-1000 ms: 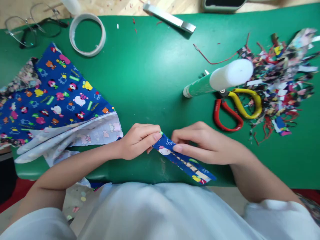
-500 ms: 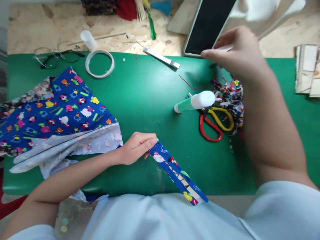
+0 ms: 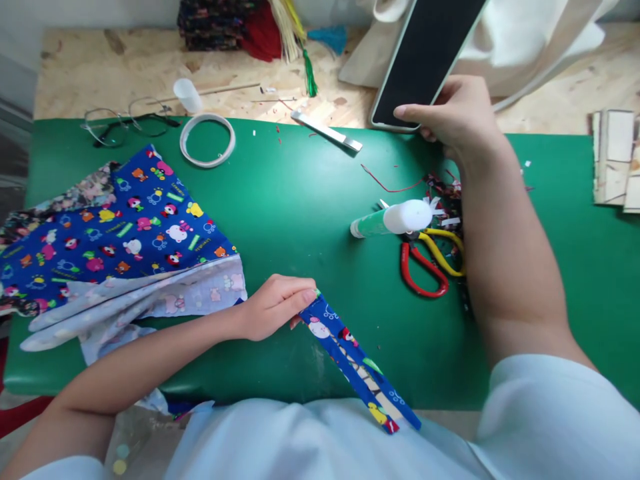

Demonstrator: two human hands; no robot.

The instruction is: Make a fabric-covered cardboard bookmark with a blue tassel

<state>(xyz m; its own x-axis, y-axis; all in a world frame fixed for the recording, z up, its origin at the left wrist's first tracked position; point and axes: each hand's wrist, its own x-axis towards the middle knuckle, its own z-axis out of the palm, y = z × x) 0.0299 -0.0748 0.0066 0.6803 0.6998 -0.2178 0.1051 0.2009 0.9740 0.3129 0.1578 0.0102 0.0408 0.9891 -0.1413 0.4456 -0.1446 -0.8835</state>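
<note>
In the head view my left hand (image 3: 281, 307) pinches the upper end of a strip (image 3: 350, 341) covered in blue cartoon-print cloth. The strip slants down toward my shirt, and a pale patterned core shows through a lengthwise gap between its folded edges. My right hand (image 3: 457, 123) is at the lower right edge of a dark-screened phone (image 3: 420, 63), its thumb over the screen and its fingers partly hidden at the side. Close to my right forearm are a white-capped green glue bottle (image 3: 390, 220) and scissors (image 3: 425, 270) with red and yellow handles.
Blue printed cloth (image 3: 145, 233) lies on the green mat (image 3: 290, 200) at left. Behind it are a tape roll (image 3: 207, 140), glasses (image 3: 115, 127), a small white cup (image 3: 187, 95) and metal tweezers (image 3: 327, 131). Tassels (image 3: 310, 73) lie farther back; board pieces (image 3: 615, 157) are at right.
My right hand has closed in on the phone, its thumb now over the screen. The forearm has swung left, covering more of the scraps and scissors. My left hand still holds the strip.
</note>
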